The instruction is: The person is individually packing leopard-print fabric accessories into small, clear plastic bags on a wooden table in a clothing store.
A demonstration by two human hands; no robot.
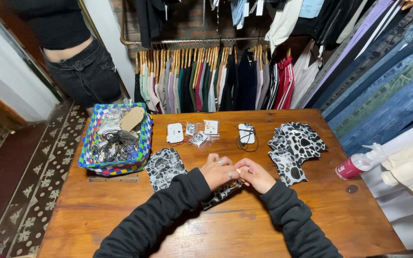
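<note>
item between hands hidden, standing person cropped

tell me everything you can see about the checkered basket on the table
The woven basket is rectangular, with walls checkered in blue, white, green and some red and yellow, and looks like plastic strapping. It sits upright at the far left corner of the wooden table, overhanging the left edge slightly. It is full of tangled dark cords and clear packets, with a tan paper tag on top. Neither hand touches it.
</note>
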